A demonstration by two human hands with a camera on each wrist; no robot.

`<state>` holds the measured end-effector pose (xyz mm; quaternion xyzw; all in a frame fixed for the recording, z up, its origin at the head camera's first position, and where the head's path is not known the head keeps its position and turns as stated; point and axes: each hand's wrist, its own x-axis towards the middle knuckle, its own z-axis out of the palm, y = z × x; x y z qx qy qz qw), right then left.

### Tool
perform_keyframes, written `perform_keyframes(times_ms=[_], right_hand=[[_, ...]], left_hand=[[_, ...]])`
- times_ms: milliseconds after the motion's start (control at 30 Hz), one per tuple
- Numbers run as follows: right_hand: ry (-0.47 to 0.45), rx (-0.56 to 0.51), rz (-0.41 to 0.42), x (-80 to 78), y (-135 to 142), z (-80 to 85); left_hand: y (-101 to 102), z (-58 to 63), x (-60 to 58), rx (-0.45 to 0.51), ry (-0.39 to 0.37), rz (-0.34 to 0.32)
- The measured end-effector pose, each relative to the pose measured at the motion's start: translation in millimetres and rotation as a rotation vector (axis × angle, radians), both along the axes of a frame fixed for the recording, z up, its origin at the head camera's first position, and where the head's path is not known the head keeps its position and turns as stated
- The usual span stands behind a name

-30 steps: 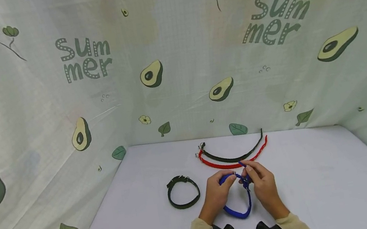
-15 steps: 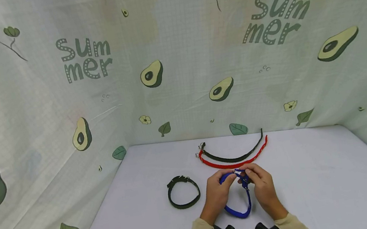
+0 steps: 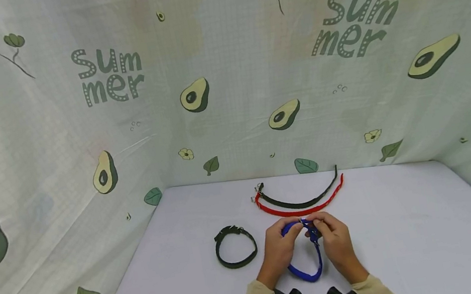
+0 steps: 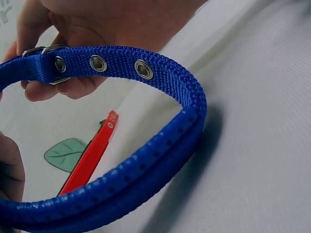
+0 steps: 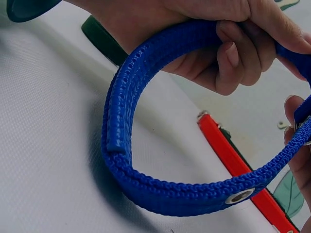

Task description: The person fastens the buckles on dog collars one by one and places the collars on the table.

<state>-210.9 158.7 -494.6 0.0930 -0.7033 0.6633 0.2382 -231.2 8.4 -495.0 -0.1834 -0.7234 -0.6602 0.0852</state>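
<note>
A blue webbing pet collar (image 3: 305,276), buckled into a loop, is held up between both hands above the table. My left hand (image 3: 276,246) grips the loop's left side, thumb and fingertips near the top. On the other side my right hand (image 3: 335,241) pinches the strap near the metal buckle. In the left wrist view the buckle (image 4: 54,65) and metal eyelets (image 4: 98,63) show on the webbing, with the padded band (image 4: 141,177) below. The right wrist view shows curled left fingers (image 5: 238,60) round the collar (image 5: 160,194). Fingers partly hide the strap's tip.
A black collar (image 3: 238,264), closed in a ring, lies left of the hands. Behind them, a red collar (image 3: 279,212) and a dark collar (image 3: 292,205) lie stretched in curves on the white table (image 3: 413,232). A printed curtain (image 3: 220,42) hangs at the back and sides.
My right hand has come slightly down and left, towards the left hand. The blue strap end that stuck up above its fingers is now lowered between the two hands. The left hand barely moved.
</note>
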Motion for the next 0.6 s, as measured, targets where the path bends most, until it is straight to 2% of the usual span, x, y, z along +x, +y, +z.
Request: perform_keyframes(times_ms=[200,600], right_hand=[[0.002,0.018,-0.016,0.8,-0.4,1.1],[0.001,0.029,0.016,1.6,-1.9,0.4]], left_hand=[[1.6,0.1,-0.8,0.012,-0.015,-0.002],[-0.6,-1.1,-0.6,0.028,-0.015,-0.005]])
